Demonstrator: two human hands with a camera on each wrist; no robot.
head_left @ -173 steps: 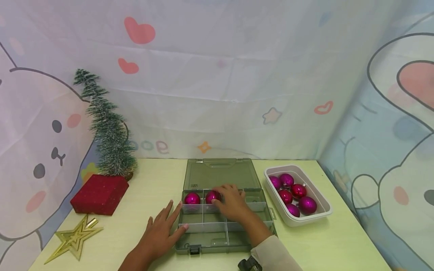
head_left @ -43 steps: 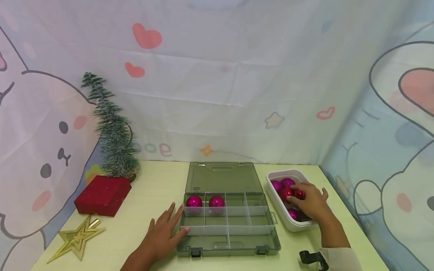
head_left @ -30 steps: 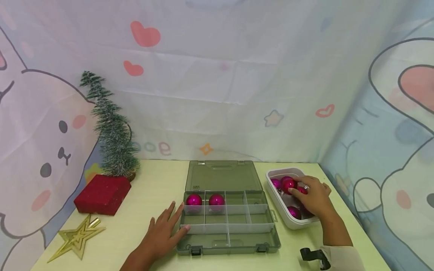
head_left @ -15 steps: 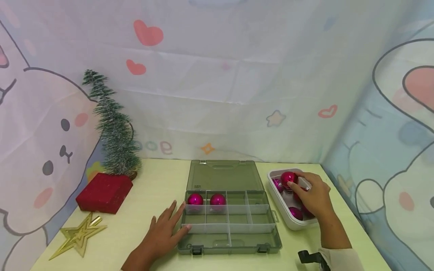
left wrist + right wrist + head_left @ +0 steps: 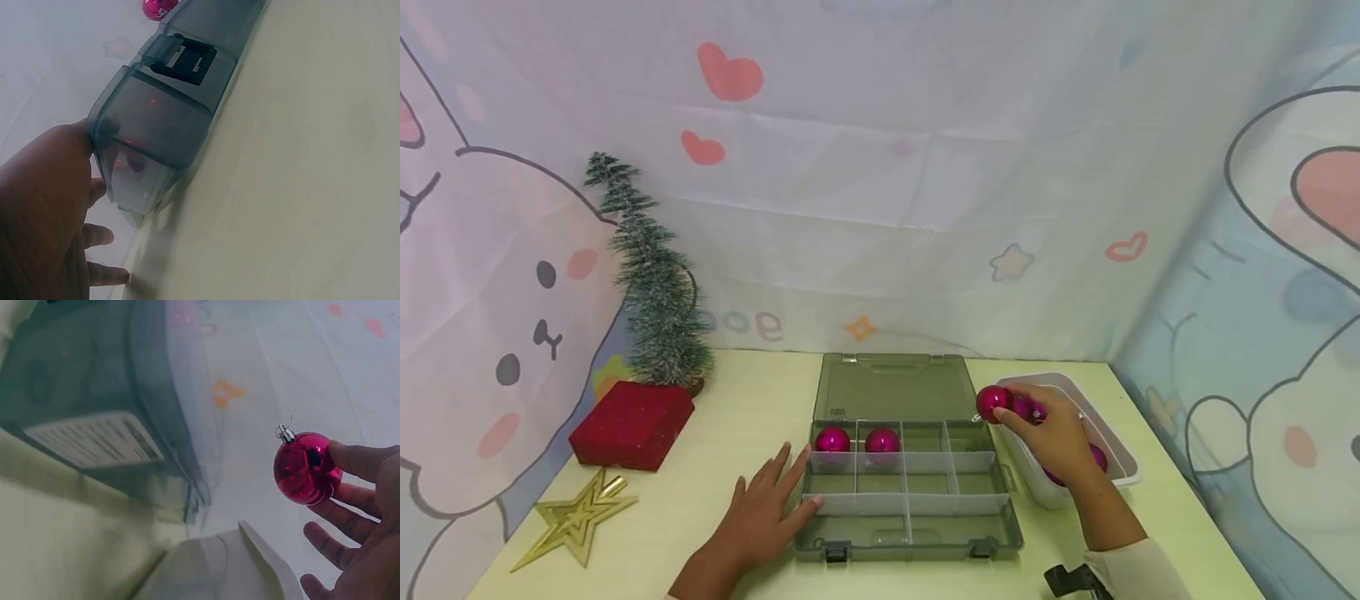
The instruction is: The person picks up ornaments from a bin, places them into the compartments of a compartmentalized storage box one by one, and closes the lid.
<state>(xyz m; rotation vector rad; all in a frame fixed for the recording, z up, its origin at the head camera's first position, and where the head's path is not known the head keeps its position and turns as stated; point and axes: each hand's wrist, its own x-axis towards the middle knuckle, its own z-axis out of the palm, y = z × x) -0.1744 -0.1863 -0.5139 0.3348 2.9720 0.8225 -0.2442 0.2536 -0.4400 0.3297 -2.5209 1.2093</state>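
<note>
My right hand (image 5: 1051, 429) pinches a shiny magenta Christmas bauble (image 5: 994, 404) between thumb and fingers, above the gap between the box and the white tub. In the right wrist view the bauble (image 5: 307, 469) shows its silver cap and hook. My left hand (image 5: 760, 517) lies with spread fingers against the left side of the green see-through compartment box (image 5: 962, 530), thumb on its edge. Two magenta baubles sit in its back row: one (image 5: 832, 440) in the leftmost compartment, one (image 5: 882, 440) beside it. The box's lid (image 5: 895, 387) lies folded back.
The white tub (image 5: 1126, 467) at right holds more baubles, partly hidden by my right hand. At left stand a red box (image 5: 632, 425) and a small frosted tree (image 5: 662, 308). A gold star (image 5: 576, 517) lies near the front left. A printed cloth backdrop (image 5: 880, 183) hangs behind.
Earlier, my right hand left the second bauble in the box. It then reached into the tub, lifted another bauble out and carried it leftward. My left hand has stayed at the box's side.
</note>
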